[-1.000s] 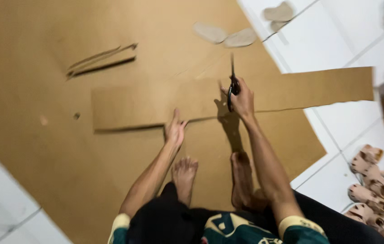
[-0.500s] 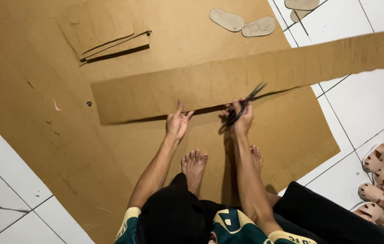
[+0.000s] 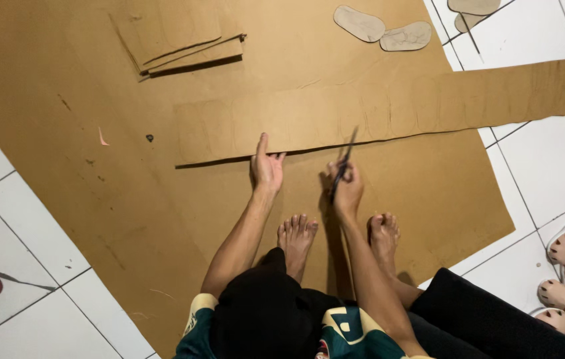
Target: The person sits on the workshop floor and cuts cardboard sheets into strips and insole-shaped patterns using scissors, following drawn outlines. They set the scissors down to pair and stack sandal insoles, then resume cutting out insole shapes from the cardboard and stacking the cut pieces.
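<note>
On brown sheet [image 3: 63, 100], left hand [image 3: 266, 169] touching long strip [image 3: 389, 113].

floor: glossy white square tiles [image 3: 548, 166] with thin dark grout lines
covering: big brown cardboard sheet [image 3: 63, 100] spread over most of it
light: soft indoor glow, faint reflections lower left

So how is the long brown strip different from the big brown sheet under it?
The long strip is narrow and runs off onto the white tiles; the big sheet is wide and lies flat beneath it. The left hand touches the strip's edge and the right hand holds scissors there. Both are brown.
</note>
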`<state>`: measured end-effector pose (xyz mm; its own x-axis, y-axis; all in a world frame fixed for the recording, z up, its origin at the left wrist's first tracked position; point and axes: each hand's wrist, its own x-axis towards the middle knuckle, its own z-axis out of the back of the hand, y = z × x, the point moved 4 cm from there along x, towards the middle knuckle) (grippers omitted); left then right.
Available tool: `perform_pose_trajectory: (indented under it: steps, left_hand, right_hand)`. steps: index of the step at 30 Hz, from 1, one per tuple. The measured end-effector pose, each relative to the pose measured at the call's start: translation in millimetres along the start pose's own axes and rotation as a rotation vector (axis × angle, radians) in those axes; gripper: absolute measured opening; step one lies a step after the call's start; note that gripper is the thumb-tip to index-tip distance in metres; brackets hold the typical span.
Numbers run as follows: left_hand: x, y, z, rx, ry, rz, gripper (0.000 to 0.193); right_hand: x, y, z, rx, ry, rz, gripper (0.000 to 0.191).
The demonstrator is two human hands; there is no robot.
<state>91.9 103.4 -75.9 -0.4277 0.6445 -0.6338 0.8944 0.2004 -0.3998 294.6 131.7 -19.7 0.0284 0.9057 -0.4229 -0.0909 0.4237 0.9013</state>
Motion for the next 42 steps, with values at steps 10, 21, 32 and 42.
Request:
perform_pose_trajectory:
  steps: [10, 21, 32, 42]
  left_hand:
    - [0.2, -13.4, -4.2, 0.029, 0.071, 0.007, 0.044]
    - [-5.3, -15.3, -20.7, -0.003, 0.141, 0.010, 0.032]
    - [-11.6, -12.9, -13.3, 0.001, 0.159, 0.013, 0.040]
    - [-8.7, -13.2, -2.5, 0.118, 0.013, 0.013, 0.030]
  right_hand:
    - [-67.1, -28.9, -44.7, -0.174, 0.432, -0.186, 0.039]
    - [-29.7, -3.8, -66.6, -0.071, 0.479, -0.176, 0.044]
    - [-33.9, 1.8, -76.9, -0.059, 0.465, -0.121, 0.040]
    - [-45.0, 16.4, -70.9, -0.144, 0.351, -0.058, 0.034]
